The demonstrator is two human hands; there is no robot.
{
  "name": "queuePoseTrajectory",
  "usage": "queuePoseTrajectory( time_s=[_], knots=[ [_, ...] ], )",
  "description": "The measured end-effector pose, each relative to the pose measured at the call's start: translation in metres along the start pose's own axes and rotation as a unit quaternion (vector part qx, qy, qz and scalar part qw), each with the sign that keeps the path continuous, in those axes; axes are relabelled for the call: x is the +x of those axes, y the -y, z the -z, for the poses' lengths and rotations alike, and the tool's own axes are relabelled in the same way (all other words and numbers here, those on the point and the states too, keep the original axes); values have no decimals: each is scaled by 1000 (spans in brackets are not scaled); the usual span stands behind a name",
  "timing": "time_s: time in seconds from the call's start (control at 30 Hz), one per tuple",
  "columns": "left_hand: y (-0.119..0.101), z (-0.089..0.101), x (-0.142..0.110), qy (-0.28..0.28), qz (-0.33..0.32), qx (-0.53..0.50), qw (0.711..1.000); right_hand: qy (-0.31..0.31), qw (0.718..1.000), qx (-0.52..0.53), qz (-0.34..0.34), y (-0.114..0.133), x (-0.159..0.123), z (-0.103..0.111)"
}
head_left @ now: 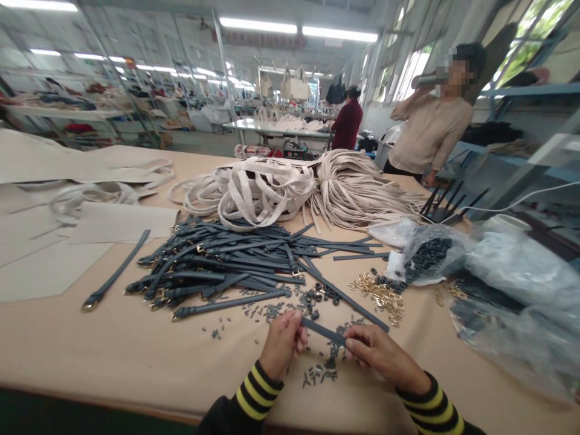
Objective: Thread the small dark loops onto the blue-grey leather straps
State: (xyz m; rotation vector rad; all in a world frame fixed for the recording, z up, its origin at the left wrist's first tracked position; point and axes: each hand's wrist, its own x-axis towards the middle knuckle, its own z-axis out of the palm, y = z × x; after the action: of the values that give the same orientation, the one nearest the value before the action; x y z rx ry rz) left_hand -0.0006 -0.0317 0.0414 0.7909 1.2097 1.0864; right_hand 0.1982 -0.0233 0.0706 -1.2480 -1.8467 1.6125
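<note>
A dark grey strap (323, 331) is stretched between my two hands, low over the table. My left hand (284, 341) pinches its left end between thumb and fingers. At the other end, my right hand (378, 350) is closed on the strap. Under and around it lie small dark cut bits (324, 371). Just beyond are black loops (319, 294) and a long loose strap (353, 301). A heap of dark straps with gold buckles (226, 254) lies farther back on the left, with a single buckled strap (115, 275) apart from it.
Gold buckles (380, 296) lie right of my hands, near a plastic bag of black loops (430, 257) and larger plastic bags (521, 272). Beige strap bundles (267, 187) sit at the back. Flat beige pieces (40, 260) cover the left. A person (430, 121) stands beyond the table.
</note>
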Motion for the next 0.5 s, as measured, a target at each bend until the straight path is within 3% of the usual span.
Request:
queuePoseTrajectory(
  time_s=[0.13,0.5],
  knots=[
    [8,2,-2,-18,28,-29,999,6,1000,5,-12,-7,3,0],
    [13,6,0,-35,24,-45,998,16,999,-41,-12,-9,6,-5]
  ],
)
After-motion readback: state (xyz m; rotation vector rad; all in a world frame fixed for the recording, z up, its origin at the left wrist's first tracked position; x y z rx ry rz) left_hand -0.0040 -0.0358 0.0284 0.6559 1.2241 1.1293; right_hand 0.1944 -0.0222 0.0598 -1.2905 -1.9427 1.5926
